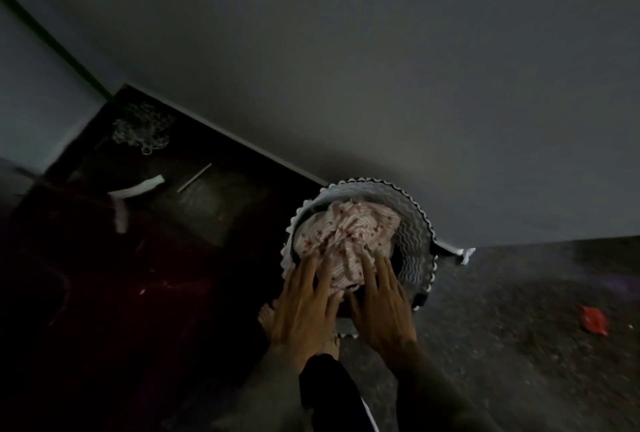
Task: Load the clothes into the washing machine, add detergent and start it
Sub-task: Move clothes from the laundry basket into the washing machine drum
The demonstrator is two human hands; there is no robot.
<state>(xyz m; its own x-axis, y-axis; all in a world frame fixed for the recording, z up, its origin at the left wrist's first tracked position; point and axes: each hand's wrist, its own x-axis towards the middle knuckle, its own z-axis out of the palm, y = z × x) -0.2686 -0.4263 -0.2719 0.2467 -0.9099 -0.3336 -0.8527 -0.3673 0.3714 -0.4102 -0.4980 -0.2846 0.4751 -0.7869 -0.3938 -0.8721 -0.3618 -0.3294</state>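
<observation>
Laundry basket (414, 223), round, on the floor (519, 310) by the wall. Pink patterned clothes (346, 237) inside, just beyond both hands. Left hand (301, 310) and right hand (381, 307): fingers spread wide, fingertips touching the clothes, gripping nothing.

Left hand (304, 307): palm down, fingers spread and stretched forward, grip open, nothing clasped.
Right hand (379, 307): palm down beside the left, fingers splayed, grip open as well.
Forearms: both reach forward and down, close together and nearly parallel.
Bare foot (268, 315): toes show just left of the left hand.
</observation>
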